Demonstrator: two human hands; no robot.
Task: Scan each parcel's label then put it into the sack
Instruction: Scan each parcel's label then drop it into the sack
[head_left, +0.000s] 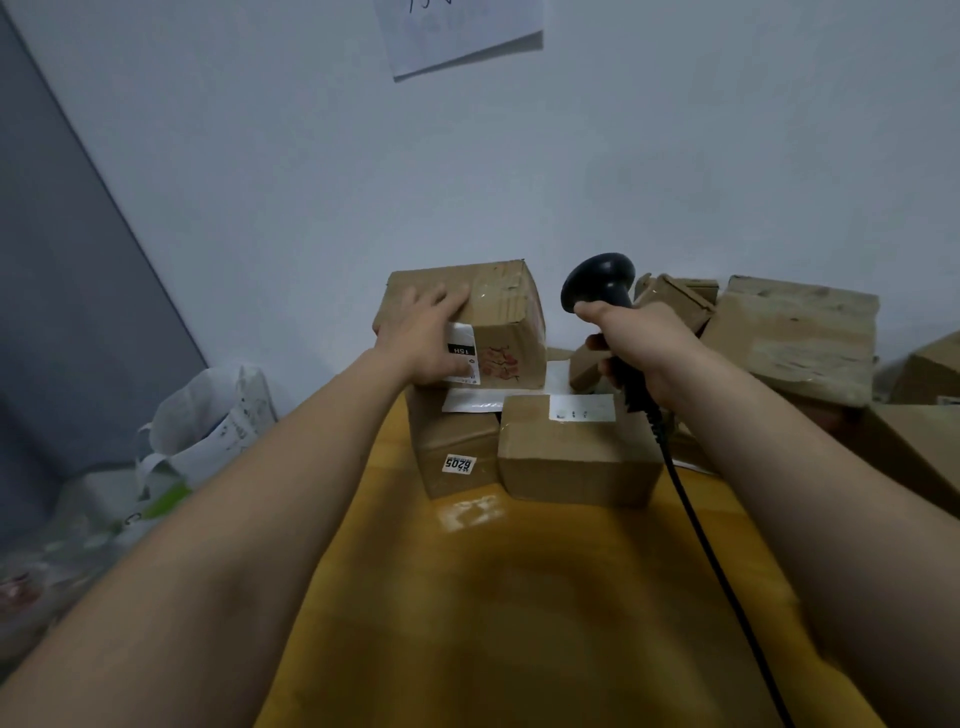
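- I have my left hand (427, 340) on the top box (470, 325), fingers (441, 299) clamped over its label, at the far surface (519, 597).
- My right hand (641, 345) grips the scanner (600, 283).
- Scanning step, I judge: uncover the label, aim, then carry it left to the sack (208, 426).

Sack (208, 415) left of table (519, 597); parcels (571, 447) at table's rear.

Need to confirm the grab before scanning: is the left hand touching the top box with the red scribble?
Touching. The head view shows the left hand laid over the top box, fingers on its upper face and thumb across its label.
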